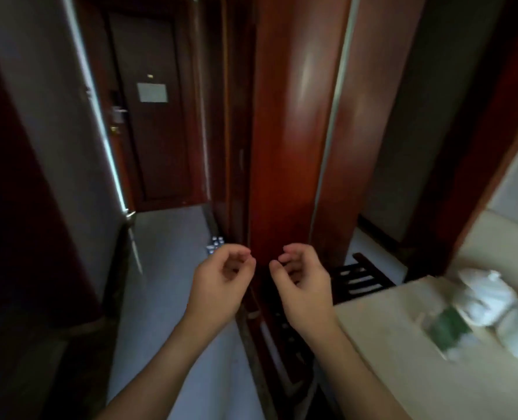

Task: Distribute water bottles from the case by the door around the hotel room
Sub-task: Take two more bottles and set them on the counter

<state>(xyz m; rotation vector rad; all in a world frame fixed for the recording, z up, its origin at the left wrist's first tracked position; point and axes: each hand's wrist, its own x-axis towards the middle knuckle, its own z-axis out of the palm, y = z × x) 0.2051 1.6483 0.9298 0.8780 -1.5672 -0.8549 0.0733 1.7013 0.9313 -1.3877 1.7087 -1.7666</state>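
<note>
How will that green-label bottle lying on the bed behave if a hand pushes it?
The bottle lies on its side on the bed, so it would probably roll rather than tip. The soft cover may slow it. White cloth sits against its far end and would likely block it that way. The blur hides how full it is, so its weight is unclear.

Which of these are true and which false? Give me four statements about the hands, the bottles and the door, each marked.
1. Both hands hold nothing. True: the left hand and the right hand hang loosely curled, apart from each other.
2. The case of bottles sits on the bed. False: its bottle tops show on the hallway floor beside the wooden wardrobe.
3. A green-labelled bottle lies on the bed at the right. True, though it is blurred.
4. The door at the end of the hallway stands wide open. False: it looks closed.
</note>
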